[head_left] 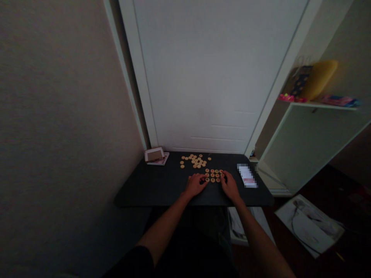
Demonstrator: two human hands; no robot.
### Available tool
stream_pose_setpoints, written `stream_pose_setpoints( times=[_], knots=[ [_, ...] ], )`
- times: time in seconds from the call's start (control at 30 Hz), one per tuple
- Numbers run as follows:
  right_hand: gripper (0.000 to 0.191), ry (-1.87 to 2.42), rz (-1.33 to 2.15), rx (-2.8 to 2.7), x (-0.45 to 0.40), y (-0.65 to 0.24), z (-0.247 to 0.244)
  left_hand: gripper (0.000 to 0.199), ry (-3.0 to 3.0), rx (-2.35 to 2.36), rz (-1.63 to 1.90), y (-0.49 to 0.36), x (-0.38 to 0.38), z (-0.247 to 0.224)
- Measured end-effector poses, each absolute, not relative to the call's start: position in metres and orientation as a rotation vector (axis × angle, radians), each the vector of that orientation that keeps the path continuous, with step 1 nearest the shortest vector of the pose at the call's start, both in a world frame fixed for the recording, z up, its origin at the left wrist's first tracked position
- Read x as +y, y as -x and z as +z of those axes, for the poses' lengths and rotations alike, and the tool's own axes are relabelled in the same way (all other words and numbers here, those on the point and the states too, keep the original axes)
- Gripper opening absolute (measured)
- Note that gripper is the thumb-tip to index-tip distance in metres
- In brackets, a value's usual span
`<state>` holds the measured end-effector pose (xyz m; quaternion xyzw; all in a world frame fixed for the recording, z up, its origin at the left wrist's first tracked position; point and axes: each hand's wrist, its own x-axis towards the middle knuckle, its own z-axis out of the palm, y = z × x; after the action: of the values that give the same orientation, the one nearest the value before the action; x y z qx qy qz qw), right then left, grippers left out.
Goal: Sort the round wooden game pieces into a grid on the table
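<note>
– Black clothing (185, 255), bottom centre, nearest the lens. Two bare forearms (171, 222) reach up from the lower edge. Where do they end?

– At a dark table (156, 189), lower middle of frame. Left hand (197, 184) just left of some neat rows of discs (212, 175); right hand (230, 185) at their right end.

– Fingers?

– Curved on both hands, facing each other across the rows. Left thumb and forefinger stand a little apart at the tips. Cannot tell whether either hand pinches a disc; too small and dim.

– Layout of the rows?

– Three, one above another, right of centre in the lower half. Upper row shows four, round and pale, with marks too small to read. Right hand partly covers the lower right corner.

– Other pieces?

– Loose discs (198, 161), scattered above and left of the rows, some touching or overlapping.

– Rest of the table?

– Boxes (154, 155) stacked at its far left corner. Phone (247, 176) on the right, near the right hand, screen lit and pixelated.

– Behind?

– White door (208, 69), upper middle. Yellow object (320, 79), blurred, on a shelf, upper right.
</note>
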<state>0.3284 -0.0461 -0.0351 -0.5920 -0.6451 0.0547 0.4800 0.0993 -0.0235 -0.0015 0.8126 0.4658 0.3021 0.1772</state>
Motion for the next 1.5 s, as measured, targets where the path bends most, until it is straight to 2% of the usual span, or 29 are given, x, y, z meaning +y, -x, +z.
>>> stream_pose_setpoints(
  times=[0.37,0.57,0.7,0.83,1.17,1.3,1.5],
  knots=[
    [0.041,1.453,0.137,-1.569,-0.050,-0.326,-0.030,0.028,-2.333,1.287,0.861,-0.099,-0.026,0.000],
    [0.041,1.449,0.130,-1.555,-0.050,-0.327,-0.030,0.035,-2.392,1.205,0.919,-0.082,-0.015,0.000],
    [0.041,1.429,0.129,-1.546,-0.048,-0.331,-0.033,0.032,-2.441,1.464,1.069,-0.049,0.013,0.003],
    [0.040,1.429,0.126,-1.539,-0.047,-0.332,-0.035,0.046,-2.452,1.685,1.016,-0.017,0.035,0.000],
    [0.037,1.416,0.026,-1.520,-0.053,-0.327,-0.024,0.024,-2.542,1.472,0.930,0.002,-0.007,-0.007],
    [0.029,1.346,-0.113,-1.593,-0.067,-0.304,-0.012,0.025,-2.535,1.378,0.981,0.005,-0.018,-0.012],
    [0.024,1.167,-0.060,-1.768,-0.084,-0.227,0.002,0.028,-2.451,1.560,1.075,0.003,-0.015,-0.012]
  ],
)
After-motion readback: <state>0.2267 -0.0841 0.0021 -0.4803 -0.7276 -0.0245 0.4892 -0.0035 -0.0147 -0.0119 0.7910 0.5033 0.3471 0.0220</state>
